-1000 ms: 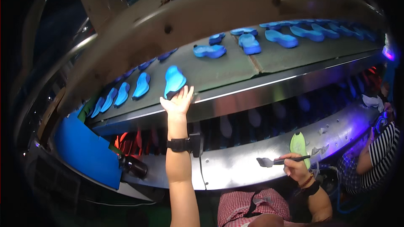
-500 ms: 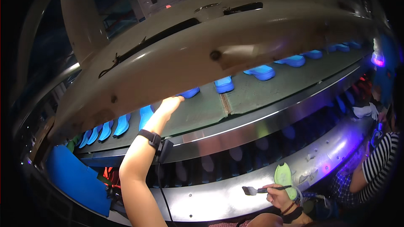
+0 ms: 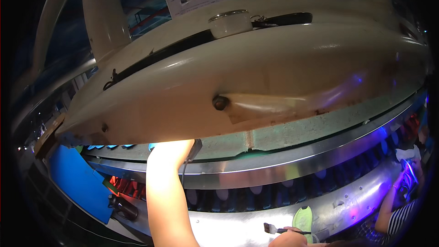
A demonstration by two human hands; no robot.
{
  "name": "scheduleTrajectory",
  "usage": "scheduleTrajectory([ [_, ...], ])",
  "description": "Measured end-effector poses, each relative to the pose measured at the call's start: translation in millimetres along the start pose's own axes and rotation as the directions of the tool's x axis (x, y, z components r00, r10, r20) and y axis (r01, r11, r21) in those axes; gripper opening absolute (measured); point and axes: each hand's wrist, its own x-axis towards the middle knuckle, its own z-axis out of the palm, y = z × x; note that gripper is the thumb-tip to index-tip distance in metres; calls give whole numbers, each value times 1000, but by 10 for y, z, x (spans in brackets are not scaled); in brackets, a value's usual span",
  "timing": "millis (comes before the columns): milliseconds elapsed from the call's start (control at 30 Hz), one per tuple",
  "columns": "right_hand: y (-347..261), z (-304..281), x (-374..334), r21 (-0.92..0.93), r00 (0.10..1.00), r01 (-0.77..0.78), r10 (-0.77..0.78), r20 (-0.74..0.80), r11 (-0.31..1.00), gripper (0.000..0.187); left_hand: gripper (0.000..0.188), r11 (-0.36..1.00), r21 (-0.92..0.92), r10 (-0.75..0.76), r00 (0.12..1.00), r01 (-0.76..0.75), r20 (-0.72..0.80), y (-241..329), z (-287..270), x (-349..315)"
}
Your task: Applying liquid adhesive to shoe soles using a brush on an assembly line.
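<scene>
My left forearm (image 3: 169,192) reaches up and under the edge of a large cream hood (image 3: 256,64). The hood hides my left hand and its fingers; a black wrist device (image 3: 195,150) shows at the edge. Below, close to the lower edge, my right hand (image 3: 292,238) grips a flat brush (image 3: 270,228) by its dark handle, bristles pointing left. Just behind that hand, a light green shoe sole (image 3: 302,219) rests at the metal ledge. Blue soles (image 3: 96,147) lie on the green conveyor belt (image 3: 219,145), mostly covered by the hood.
A steel rail (image 3: 256,171) runs along the belt's front, above a row of dark shoe parts (image 3: 247,199). The shiny metal ledge (image 3: 224,226) spans the front. At left are a blue panel (image 3: 77,183) and a dark bottle (image 3: 123,208). A co-worker's striped sleeve (image 3: 400,218) is at right.
My left hand has gone from the belt's visible part to behind the hood edge. The view has shifted, so the hood covers most blue soles. My right hand still has the brush, lower in view.
</scene>
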Motion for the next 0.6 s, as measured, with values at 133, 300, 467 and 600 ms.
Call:
scheduleTrajectory([
  [133,104,-104,7,-197,997,80,-75,30,977,36,25,997,47,-56,998,55,28,334,-158,-36],
  [300,318,-131,64,559,969,-180,50,241,809,31,25,997,-41,72,997,-72,-8,108,20,-33],
  [467,256,-40,-17,-239,988,156,-154,29,958,30,29,894,-283,355,935,-346,-23,228,563,525],
  [600,39,89,-77,20,999,21,-22,37,1000,27,32,745,-503,482,875,-438,-48,768,876,993],
])
